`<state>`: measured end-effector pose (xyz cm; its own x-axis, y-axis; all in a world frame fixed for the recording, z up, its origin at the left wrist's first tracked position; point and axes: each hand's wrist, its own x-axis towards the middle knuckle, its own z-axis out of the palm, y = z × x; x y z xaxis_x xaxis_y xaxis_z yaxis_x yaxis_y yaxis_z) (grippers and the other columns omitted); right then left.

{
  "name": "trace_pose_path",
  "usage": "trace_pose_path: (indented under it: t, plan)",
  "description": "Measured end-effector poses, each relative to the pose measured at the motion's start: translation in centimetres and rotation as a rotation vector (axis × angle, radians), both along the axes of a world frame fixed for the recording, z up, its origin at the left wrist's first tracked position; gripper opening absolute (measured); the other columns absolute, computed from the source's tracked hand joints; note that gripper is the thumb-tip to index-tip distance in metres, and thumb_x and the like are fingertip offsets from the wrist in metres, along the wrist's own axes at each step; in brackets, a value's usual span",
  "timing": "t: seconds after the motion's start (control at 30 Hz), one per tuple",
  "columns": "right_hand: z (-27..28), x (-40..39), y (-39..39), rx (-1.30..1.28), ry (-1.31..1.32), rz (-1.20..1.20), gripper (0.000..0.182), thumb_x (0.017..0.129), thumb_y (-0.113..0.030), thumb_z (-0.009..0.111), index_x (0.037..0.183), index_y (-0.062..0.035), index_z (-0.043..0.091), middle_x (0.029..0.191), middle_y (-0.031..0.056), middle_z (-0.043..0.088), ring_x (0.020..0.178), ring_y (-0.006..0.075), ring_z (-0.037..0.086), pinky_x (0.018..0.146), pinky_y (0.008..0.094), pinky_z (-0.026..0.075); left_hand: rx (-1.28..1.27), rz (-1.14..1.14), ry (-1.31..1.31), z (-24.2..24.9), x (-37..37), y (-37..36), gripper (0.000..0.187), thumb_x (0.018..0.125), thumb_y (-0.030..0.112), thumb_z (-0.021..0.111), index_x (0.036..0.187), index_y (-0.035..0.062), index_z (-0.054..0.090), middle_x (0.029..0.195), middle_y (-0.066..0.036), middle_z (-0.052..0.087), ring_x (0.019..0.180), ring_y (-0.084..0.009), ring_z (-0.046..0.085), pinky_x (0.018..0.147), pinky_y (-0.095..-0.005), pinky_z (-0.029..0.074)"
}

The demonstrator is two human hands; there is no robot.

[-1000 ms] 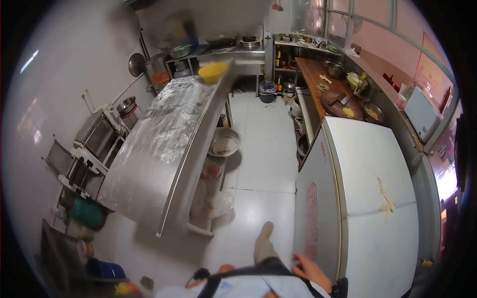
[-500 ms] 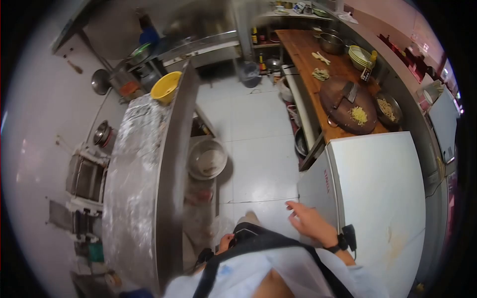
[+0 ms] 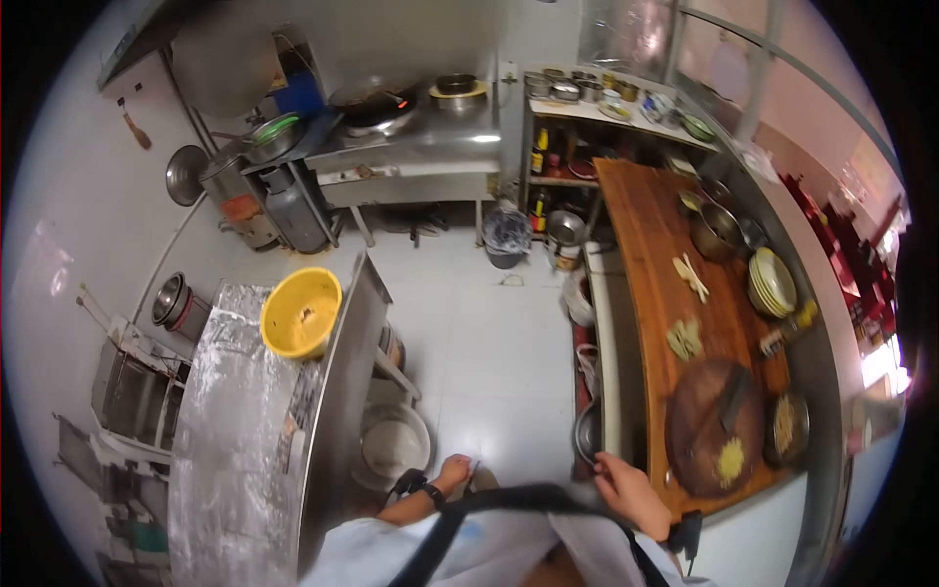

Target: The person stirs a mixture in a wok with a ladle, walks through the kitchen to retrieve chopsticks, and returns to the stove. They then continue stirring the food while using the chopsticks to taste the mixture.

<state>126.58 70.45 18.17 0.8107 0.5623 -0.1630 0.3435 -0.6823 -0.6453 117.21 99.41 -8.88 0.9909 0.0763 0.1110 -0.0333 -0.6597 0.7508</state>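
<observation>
Low in the centre, my left hand (image 3: pixel 452 472) is closed in front of the apron (image 3: pixel 533 497); a small pale thing shows at its fingertips, too small to name. My right hand (image 3: pixel 634 497) has its fingers loosely apart and nothing visible in them, beside the wooden counter's near left corner. On that counter (image 3: pixel 636 264) lies a round chopping board (image 3: pixel 699 421) bearing a cleaver (image 3: pixel 734 396) and a pile of chopped yellow-white food (image 3: pixel 730 462). A pan of pale strips (image 3: pixel 786 428) stands to the right of the board.
At left, a steel table (image 3: pixel 230 440) holds a yellow basin (image 3: pixel 301 313). A large bowl (image 3: pixel 394 445) sits low beside it. Across the tiled floor (image 3: pixel 484 347) stand a bin (image 3: pixel 507 235), a stove (image 3: pixel 421 147), and a gas cylinder (image 3: pixel 293 210). Stacked bowls (image 3: pixel 772 282) line the counter's right side.
The view has moved forward and tilted up, bringing the stove and back shelves into sight. My left hand has come up from the apron, and my right hand is now near the wooden counter.
</observation>
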Motion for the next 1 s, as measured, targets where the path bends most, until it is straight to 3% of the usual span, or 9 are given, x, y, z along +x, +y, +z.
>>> trace_pose_path:
  t: [0.17, 0.27, 0.3, 0.53, 0.6, 0.73, 0.8, 0.9, 1.0]
  plan:
    - [-2.7, 11.0, 4.6, -0.041, 0.089, -0.041, 0.029, 0.076, -0.011, 0.053, 0.103, -0.0041, 0.047, 0.081, 0.0152, 0.057, 0.075, 0.0286, 0.057, 0.065, 0.0334, 0.044, -0.437, 0.051, 0.717, -5.2, 14.7, 2.2, 0.015, 0.082, 0.014, 0.046, 0.085, 0.0032, 0.057, 0.070, -0.010, 0.060, 0.069, -0.0185, 0.057, 0.070, -0.0276, 0.045]
    - [-4.3, 19.4, 7.6, -0.017, 0.166, 0.055, 0.026, 0.077, -0.013, 0.052, 0.100, -0.0054, 0.048, 0.079, 0.0174, 0.055, 0.073, 0.0317, 0.056, 0.063, 0.0349, 0.044, -0.423, -0.138, 0.614, -6.2, 21.8, 4.4, 0.015, 0.081, 0.012, 0.049, 0.090, 0.0044, 0.057, 0.076, -0.007, 0.061, 0.073, -0.0145, 0.058, 0.069, -0.0261, 0.046]
    - [-4.8, 23.0, 9.0, -0.017, 0.110, 0.115, 0.025, 0.077, -0.013, 0.052, 0.100, -0.0052, 0.048, 0.079, 0.0172, 0.055, 0.073, 0.0325, 0.055, 0.063, 0.0351, 0.044, -0.607, -0.161, 0.604, -6.9, 24.4, 5.9, 0.015, 0.080, 0.013, 0.051, 0.091, 0.0047, 0.058, 0.076, -0.008, 0.061, 0.071, -0.0145, 0.058, 0.069, -0.0262, 0.046]
    - [0.6, 47.7, 22.1, 0.096, -0.109, 0.340, 0.024, 0.078, -0.010, 0.049, 0.101, -0.0024, 0.047, 0.081, 0.0152, 0.057, 0.073, 0.0284, 0.057, 0.063, 0.0314, 0.045, -0.558, 0.479, 0.630, 2.6, 43.0, 14.7, 0.011, 0.077, 0.008, 0.047, 0.085, 0.0039, 0.053, 0.066, -0.007, 0.055, 0.053, -0.0134, 0.051, 0.046, -0.0255, 0.041]
    - [1.3, 52.6, 26.3, 0.204, -0.075, 0.360, 0.024, 0.078, -0.008, 0.049, 0.102, -0.0019, 0.046, 0.082, 0.0142, 0.058, 0.073, 0.0254, 0.058, 0.063, 0.0300, 0.045, -0.978, 0.481, 0.327, 2.2, 46.0, 16.2, 0.013, 0.078, 0.006, 0.045, 0.090, 0.0049, 0.050, 0.066, -0.006, 0.055, 0.050, -0.0138, 0.050, 0.042, -0.0244, 0.039]
    - [2.3, 59.4, 35.1, 0.255, 0.126, 0.530, 0.025, 0.079, -0.005, 0.048, 0.103, -0.0015, 0.046, 0.083, 0.0082, 0.059, 0.077, 0.0167, 0.058, 0.068, 0.0265, 0.045, -1.172, 0.434, 0.444, 0.9, 50.0, 20.9, 0.014, 0.079, 0.006, 0.044, 0.092, 0.0057, 0.049, 0.068, -0.006, 0.054, 0.054, -0.0136, 0.052, 0.043, -0.0230, 0.039]
    - [2.7, 61.8, 39.3, 0.373, 0.390, 0.627, 0.024, 0.079, -0.003, 0.047, 0.103, -0.0011, 0.046, 0.085, 0.0067, 0.059, 0.080, 0.0142, 0.057, 0.071, 0.0258, 0.045, -1.447, 0.656, 0.263, 0.9, 51.5, 23.7, 0.012, 0.080, 0.007, 0.044, 0.092, 0.0061, 0.049, 0.070, -0.006, 0.054, 0.056, -0.0135, 0.053, 0.045, -0.0236, 0.041]
    - [2.4, 66.2, 45.8, 0.385, 0.368, 0.614, 0.025, 0.080, -0.001, 0.046, 0.105, -0.0007, 0.045, 0.089, 0.0060, 0.057, 0.082, 0.0121, 0.055, 0.072, 0.0240, 0.044, -1.239, 0.840, 0.375, 1.8, 56.6, 31.3, 0.013, 0.081, 0.007, 0.044, 0.093, 0.0069, 0.049, 0.071, -0.006, 0.055, 0.058, -0.0137, 0.053, 0.048, -0.0237, 0.043]
    - [2.7, 70.6, 52.5, 0.459, 0.444, 0.490, 0.025, 0.081, -0.005, 0.047, 0.106, -0.0028, 0.045, 0.091, 0.0062, 0.057, 0.080, 0.0123, 0.056, 0.072, 0.0231, 0.043, -1.463, 0.859, 0.098, 3.3, 61.1, 38.3, 0.015, 0.081, 0.007, 0.042, 0.095, 0.0068, 0.049, 0.071, -0.006, 0.055, 0.059, -0.0137, 0.053, 0.050, -0.0235, 0.044]
